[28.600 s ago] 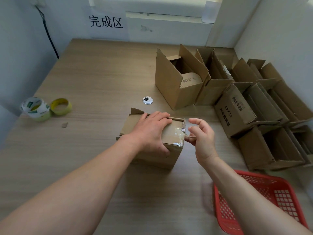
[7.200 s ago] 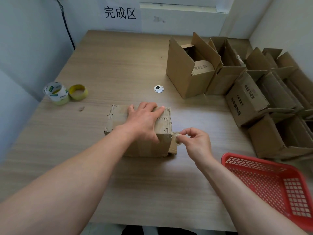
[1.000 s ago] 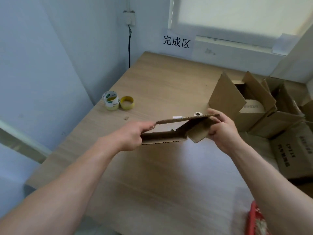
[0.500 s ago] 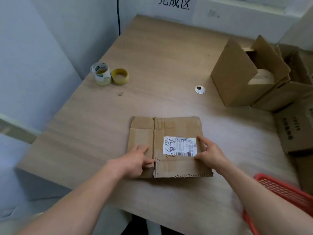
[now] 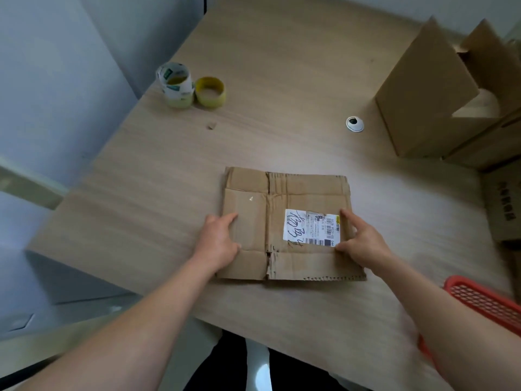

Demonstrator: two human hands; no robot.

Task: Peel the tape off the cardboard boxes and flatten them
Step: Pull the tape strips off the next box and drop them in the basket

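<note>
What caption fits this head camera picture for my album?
Left hand and right hand press a flattened cardboard box on the table, tape rolls nearby.

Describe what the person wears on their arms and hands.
Nothing worn shows. The left hand and right hand have no gloves, rings, watch or bands, and no sleeve shows along either forearm in view.

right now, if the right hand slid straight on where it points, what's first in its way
Likely the white shipping label on the flattened box; fingers of the right hand rest at its edge.
</note>
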